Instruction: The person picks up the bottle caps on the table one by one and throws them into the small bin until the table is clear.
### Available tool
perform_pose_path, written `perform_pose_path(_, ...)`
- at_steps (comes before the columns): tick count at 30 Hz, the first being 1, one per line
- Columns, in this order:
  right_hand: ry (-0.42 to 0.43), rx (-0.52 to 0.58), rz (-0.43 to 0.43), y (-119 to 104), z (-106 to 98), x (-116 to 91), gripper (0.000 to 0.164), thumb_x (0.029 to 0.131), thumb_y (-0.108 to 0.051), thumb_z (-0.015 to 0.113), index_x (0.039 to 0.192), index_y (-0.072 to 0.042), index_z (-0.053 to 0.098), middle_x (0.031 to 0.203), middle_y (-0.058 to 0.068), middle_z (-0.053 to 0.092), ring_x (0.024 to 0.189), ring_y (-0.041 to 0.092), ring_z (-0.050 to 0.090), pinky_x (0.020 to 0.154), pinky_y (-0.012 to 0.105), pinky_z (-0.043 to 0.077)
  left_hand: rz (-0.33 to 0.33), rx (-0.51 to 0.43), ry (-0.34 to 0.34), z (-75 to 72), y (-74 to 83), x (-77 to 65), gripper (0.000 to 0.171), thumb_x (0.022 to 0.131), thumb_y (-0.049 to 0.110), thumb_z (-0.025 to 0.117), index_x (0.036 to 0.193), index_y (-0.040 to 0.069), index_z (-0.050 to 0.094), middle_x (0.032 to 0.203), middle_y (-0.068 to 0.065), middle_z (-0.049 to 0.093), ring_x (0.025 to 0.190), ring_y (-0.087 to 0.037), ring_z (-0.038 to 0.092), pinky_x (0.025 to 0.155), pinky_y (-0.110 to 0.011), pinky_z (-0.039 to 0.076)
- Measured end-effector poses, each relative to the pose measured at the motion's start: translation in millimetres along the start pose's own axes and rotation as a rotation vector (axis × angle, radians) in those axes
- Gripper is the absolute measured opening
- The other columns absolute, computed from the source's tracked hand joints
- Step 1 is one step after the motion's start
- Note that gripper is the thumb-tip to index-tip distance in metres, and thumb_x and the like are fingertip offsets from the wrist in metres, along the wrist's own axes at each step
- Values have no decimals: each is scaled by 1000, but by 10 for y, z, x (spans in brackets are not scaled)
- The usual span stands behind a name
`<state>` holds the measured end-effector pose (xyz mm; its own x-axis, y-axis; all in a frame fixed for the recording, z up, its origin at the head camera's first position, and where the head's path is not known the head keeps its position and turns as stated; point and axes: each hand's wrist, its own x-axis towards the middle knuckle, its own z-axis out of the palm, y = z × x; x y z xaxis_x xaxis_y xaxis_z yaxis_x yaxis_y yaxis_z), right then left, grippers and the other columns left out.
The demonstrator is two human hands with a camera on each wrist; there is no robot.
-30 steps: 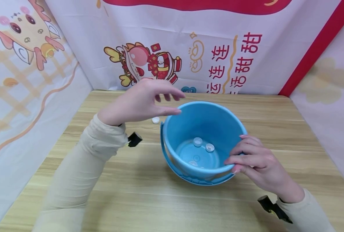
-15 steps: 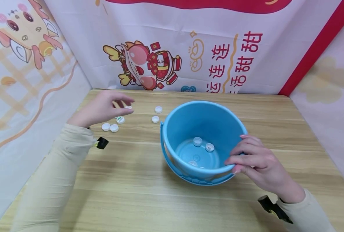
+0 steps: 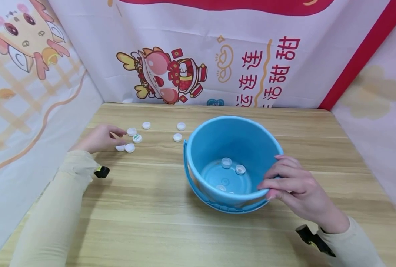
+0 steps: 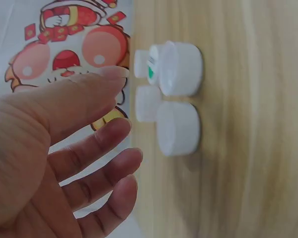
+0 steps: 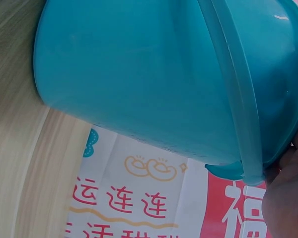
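Low at the table's left side, my left hand [image 3: 99, 139] hovers beside a loose cluster of small white bottle caps [image 3: 129, 148]. Its fingers are parted and hold nothing; the left wrist view has two caps, the upper one [image 4: 181, 68] and the lower one [image 4: 179, 129], just beyond the fingertips. One cap [image 3: 137, 138] carries a green mark. My right hand [image 3: 294, 183] grips the near right rim of a blue bucket [image 3: 234, 141], thumb outside and fingers over the edge. Several caps lie on the bucket's floor, including a clear-looking one [image 3: 240, 169].
Two more caps, one behind [image 3: 181, 126] and one in front [image 3: 177, 137], lie left of the bucket. The bucket's handle [image 3: 224, 208] hangs down along its near side. A printed cloth [image 3: 231, 22] rises behind the wooden table [image 3: 171, 237].
My left hand has moved left and down, from beside the bucket's rim to the cap cluster, uncovering caps on the table. My right hand and the bucket stay in place.
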<state>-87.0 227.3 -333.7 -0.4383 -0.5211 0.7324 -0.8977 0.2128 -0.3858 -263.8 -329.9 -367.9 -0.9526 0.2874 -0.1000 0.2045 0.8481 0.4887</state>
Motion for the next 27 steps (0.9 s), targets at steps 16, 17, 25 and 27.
perform_pose_path(16, 2, 5, -5, -4, 2, 2, 28, 91, -33, 66, 98, -8, 78, 90, 4, 68, 96, 17, 57, 111, 38, 30, 11, -14, -16, 187, -370, -45, 45, 85, 29, 80, 119, 1, 69, 95, -6, 67, 87, -21, 59, 75, -30, 46)
perform_pose_path(17, 2, 3, -4, -4, 2, 2, 28, 91, -33, 66, 98, -8, 78, 90, 4, 68, 96, 17, 57, 111, 38, 30, 13, -11, -12, 191, -374, -47, 44, 85, 29, 80, 118, 2, 69, 95, -6, 67, 86, -20, 59, 74, -30, 46)
perform_pose_path(25, -4, -9, 4, -5, 4, -5, 29, 91, -34, 65, 98, -9, 78, 91, 3, 68, 96, 16, 57, 111, 37, 31, 7, 6, -6, 190, -344, -87, 42, 88, 30, 78, 118, 3, 69, 107, -11, 70, 94, -26, 62, 81, -39, 47)
perform_pose_path(27, -4, -9, 4, -3, 3, -9, 29, 91, -34, 66, 98, -8, 78, 90, 3, 68, 96, 17, 57, 111, 37, 31, 1, 8, -7, 185, -327, -101, 42, 88, 31, 77, 119, 3, 69, 110, -13, 70, 96, -27, 63, 83, -41, 48)
